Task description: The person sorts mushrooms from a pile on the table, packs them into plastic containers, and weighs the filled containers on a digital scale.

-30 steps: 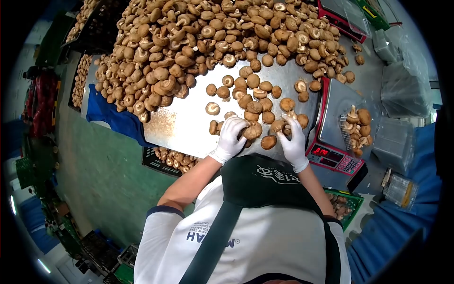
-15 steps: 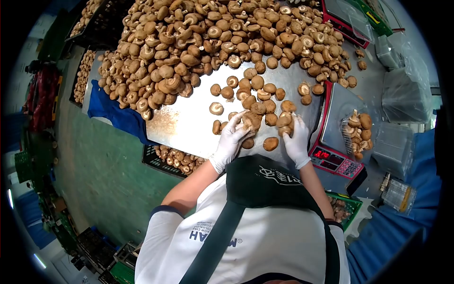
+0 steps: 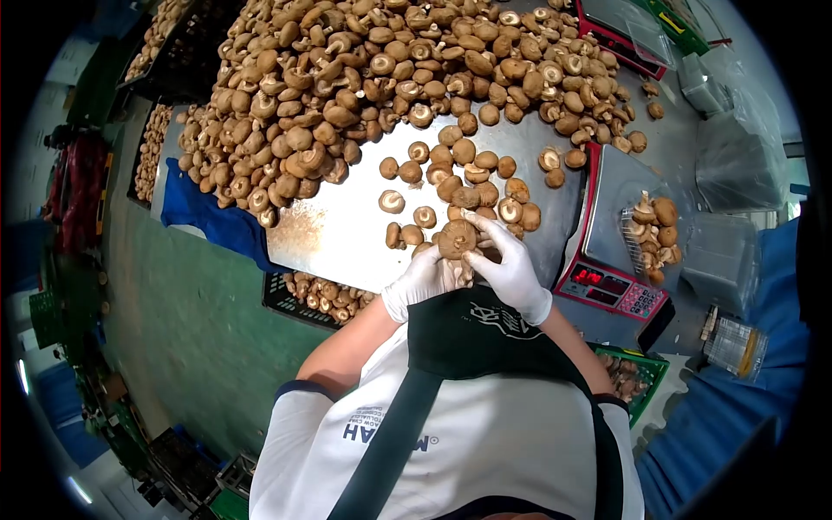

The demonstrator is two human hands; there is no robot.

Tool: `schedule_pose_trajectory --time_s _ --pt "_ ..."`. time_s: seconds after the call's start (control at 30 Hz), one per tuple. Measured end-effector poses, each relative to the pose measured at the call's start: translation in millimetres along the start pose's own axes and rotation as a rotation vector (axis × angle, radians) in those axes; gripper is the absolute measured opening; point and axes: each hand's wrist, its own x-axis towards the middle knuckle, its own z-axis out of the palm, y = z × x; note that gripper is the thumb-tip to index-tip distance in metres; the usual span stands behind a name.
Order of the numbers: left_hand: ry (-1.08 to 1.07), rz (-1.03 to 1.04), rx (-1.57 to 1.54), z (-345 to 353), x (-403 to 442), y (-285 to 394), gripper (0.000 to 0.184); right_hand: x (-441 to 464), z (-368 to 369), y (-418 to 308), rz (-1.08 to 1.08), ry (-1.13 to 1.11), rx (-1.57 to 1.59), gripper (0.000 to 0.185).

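Both hands wear white gloves and meet close to the apron at the table's near edge. My right hand (image 3: pixel 511 267) pinches a brown mushroom (image 3: pixel 457 239) between thumb and fingers. Just below that cap, my left hand (image 3: pixel 425 279) is closed round another mushroom, of which only a pale part shows between the hands. Several loose mushrooms (image 3: pixel 464 152) lie on the metal table (image 3: pixel 364 225) beyond the hands. A big heap of mushrooms (image 3: pixel 286 104) covers the table's far side.
On the right, a red scale (image 3: pixel 607 290) bears a clear tray of mushrooms (image 3: pixel 666 236). Clear plastic trays (image 3: pixel 721 260) stand beyond it. A second scale (image 3: pixel 628 35) is at the back right. A blue cloth (image 3: pixel 208 212) hangs off the left edge, near a black crate (image 3: pixel 299 303) of mushrooms.
My right hand has moved left to my left hand and now grips a mushroom there. My left hand has drawn nearer the apron. Some loose mushrooms near the hands have shifted.
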Motion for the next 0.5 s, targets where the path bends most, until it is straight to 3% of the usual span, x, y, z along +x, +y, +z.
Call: schedule_pose_trajectory --time_s 0.1,0.2,0.27,0.33,0.37,0.4,0.47,0.5 --pt "0.287 -0.007 0.045 47.3 -7.8 -5.5 0.035 -4.2 -2.9 -4.3 0.012 0.018 -0.022 0.052" --pt "-0.175 0.002 -0.002 -30.0 4.9 -10.9 0.033 -11.0 -12.6 -7.3 -0.024 0.16 -0.104 0.05" --pt "0.259 0.061 0.586 25.5 -0.7 -4.8 0.03 -19.7 -37.6 -6.9 -0.037 0.312 -0.025 0.048" --pt "0.276 0.157 0.684 22.0 -5.3 -1.2 0.027 -40.4 -79.3 -11.5 0.051 0.56 -0.047 0.045" --pt "0.296 0.207 0.785 17.8 -8.9 2.0 0.027 -48.9 -101.1 -36.7 -0.123 0.72 -0.342 0.043" --pt "0.321 0.265 0.884 13.9 -12.0 5.9 0.027 -57.7 -127.1 -22.0 -0.224 0.915 -0.434 0.043" --pt "0.393 0.295 0.878 11.5 -17.1 13.4 0.027 -82.8 -158.7 -27.9 -0.19 1.141 -0.442 0.042" --pt "0.417 0.323 0.898 -1.8 -18.8 18.0 0.026 -95.1 -171.5 -25.1 -0.076 1.187 -0.247 0.041"
